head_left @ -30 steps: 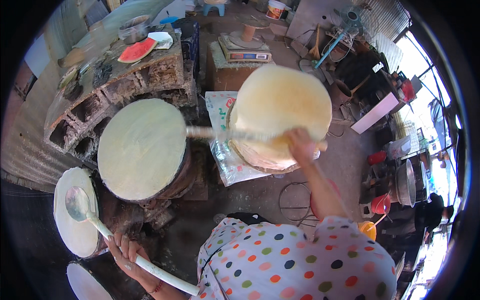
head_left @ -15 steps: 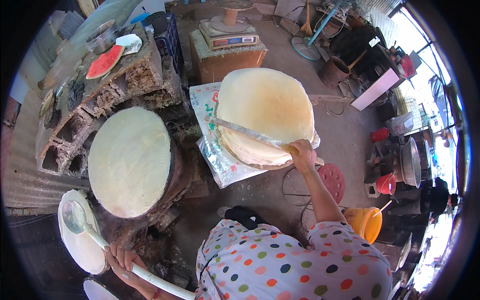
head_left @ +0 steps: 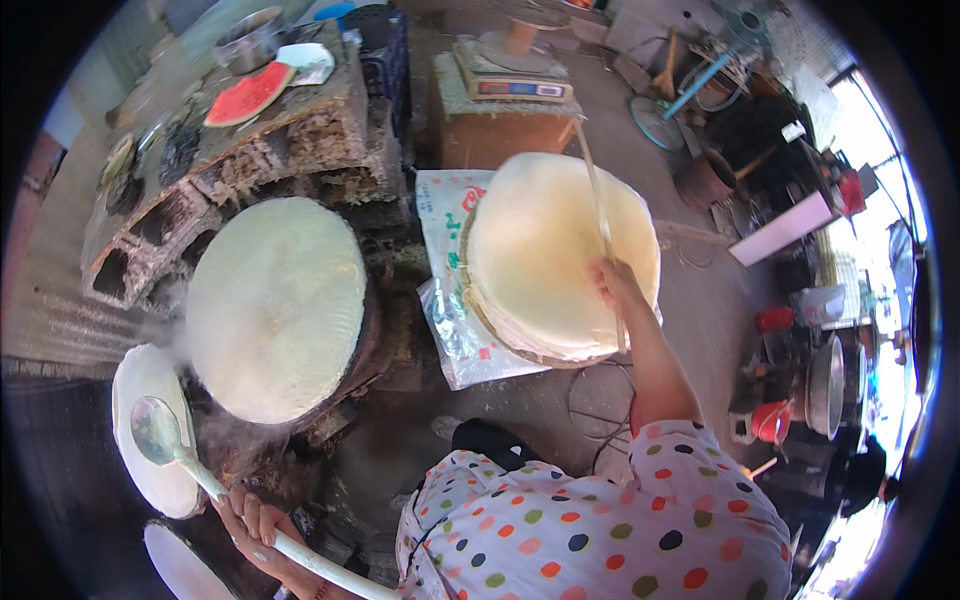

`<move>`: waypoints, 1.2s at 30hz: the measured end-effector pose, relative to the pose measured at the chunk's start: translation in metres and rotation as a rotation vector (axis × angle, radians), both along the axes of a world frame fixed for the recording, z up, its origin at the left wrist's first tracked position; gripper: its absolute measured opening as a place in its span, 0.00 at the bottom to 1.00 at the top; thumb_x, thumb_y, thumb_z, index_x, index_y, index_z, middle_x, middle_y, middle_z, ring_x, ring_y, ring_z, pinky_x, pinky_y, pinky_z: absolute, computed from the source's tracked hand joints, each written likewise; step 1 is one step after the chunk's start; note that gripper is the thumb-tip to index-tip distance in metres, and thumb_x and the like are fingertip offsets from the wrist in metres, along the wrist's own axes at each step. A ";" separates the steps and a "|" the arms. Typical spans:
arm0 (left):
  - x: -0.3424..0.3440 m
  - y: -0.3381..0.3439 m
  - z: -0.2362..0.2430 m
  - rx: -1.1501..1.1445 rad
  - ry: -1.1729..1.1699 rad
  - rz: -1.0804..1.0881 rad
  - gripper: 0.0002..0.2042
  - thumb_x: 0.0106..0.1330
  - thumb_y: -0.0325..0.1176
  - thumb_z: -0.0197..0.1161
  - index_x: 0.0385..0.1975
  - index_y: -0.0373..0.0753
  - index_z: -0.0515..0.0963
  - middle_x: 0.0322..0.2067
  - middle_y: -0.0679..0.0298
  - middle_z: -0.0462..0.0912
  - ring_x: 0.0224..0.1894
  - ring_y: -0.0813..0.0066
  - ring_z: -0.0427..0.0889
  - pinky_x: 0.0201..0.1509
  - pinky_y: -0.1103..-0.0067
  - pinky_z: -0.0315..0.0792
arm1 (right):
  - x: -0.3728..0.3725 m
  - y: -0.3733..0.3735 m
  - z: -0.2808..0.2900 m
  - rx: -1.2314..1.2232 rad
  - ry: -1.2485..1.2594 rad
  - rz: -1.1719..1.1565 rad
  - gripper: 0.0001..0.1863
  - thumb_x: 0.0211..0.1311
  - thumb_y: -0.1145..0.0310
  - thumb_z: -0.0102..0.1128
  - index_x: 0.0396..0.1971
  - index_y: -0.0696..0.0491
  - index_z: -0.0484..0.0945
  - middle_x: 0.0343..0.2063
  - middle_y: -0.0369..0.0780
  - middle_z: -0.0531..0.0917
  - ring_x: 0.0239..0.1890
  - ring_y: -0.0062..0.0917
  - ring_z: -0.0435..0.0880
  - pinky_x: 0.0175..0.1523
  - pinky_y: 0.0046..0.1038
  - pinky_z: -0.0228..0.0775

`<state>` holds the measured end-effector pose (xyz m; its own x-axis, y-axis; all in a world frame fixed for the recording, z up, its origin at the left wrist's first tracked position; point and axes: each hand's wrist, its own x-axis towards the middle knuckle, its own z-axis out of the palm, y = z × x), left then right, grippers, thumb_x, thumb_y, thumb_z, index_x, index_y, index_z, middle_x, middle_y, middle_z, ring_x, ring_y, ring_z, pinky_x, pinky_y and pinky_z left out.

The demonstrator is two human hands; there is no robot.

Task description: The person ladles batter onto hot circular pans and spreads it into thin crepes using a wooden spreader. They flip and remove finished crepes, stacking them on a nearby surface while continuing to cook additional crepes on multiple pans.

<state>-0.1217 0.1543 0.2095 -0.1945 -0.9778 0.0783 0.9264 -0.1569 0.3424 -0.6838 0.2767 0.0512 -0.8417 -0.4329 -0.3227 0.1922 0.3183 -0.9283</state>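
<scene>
My left hand [head_left: 255,525] is closed round the long pale handle of a ladle [head_left: 215,480]. The ladle's round bowl lies over a white round surface [head_left: 128,405] at the lower left. A long, thin flat stick [head_left: 598,200] is in my right hand [head_left: 615,283], angled away from me. Beneath it, a stack of thin round pancake-like sheets [head_left: 530,260], cream with a yellowish middle, sits on a round base. To the left, one big pale round sheet [head_left: 275,310] covers the top of a dark drum-like stove, with steam about its left edge.
A printed plastic sack [head_left: 450,330] lies under the stack's left side. A watermelon slice [head_left: 248,95] and a metal pot [head_left: 250,42] rest on the rough brick ledge. Behind the stack stands a weighing scale [head_left: 515,80]; a red bucket [head_left: 770,422] is at right.
The stick has swung from lying across the stack to pointing away from me. My right hand has moved a little up over the sheets. My left hand still holds the ladle; the view has shifted.
</scene>
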 end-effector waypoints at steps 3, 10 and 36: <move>-0.005 0.013 0.001 -0.004 -0.017 0.068 0.13 0.76 0.32 0.41 0.25 0.42 0.55 0.18 0.71 0.54 0.14 0.85 0.54 0.13 0.86 0.58 | 0.006 0.001 -0.014 0.021 -0.091 -0.031 0.18 0.54 0.53 0.59 0.36 0.52 0.77 0.28 0.35 0.75 0.14 0.18 0.69 0.15 0.20 0.52; 0.006 0.021 -0.021 0.066 0.071 0.105 0.14 0.76 0.36 0.42 0.24 0.42 0.56 0.17 0.71 0.53 0.14 0.85 0.54 0.13 0.86 0.57 | 0.005 0.003 -0.003 -0.072 -0.105 -0.030 0.16 0.56 0.54 0.60 0.33 0.51 0.76 0.21 0.33 0.72 0.14 0.15 0.67 0.15 0.17 0.52; 0.028 0.349 -0.205 0.490 0.164 1.979 0.06 0.72 0.31 0.49 0.43 0.39 0.65 0.31 0.67 0.69 0.22 0.87 0.65 0.13 0.93 0.60 | 0.604 0.001 -0.035 -0.351 0.331 2.799 0.19 0.71 0.68 0.42 0.59 0.51 0.69 0.16 0.35 0.74 0.17 0.14 0.70 0.24 0.20 0.64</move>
<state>-0.0941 0.5035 0.0045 0.9186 0.2571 -0.3001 -0.0751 0.8591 0.5062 -0.0796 0.2775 0.0161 0.9831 0.0951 -0.1565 -0.0911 -0.4872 -0.8685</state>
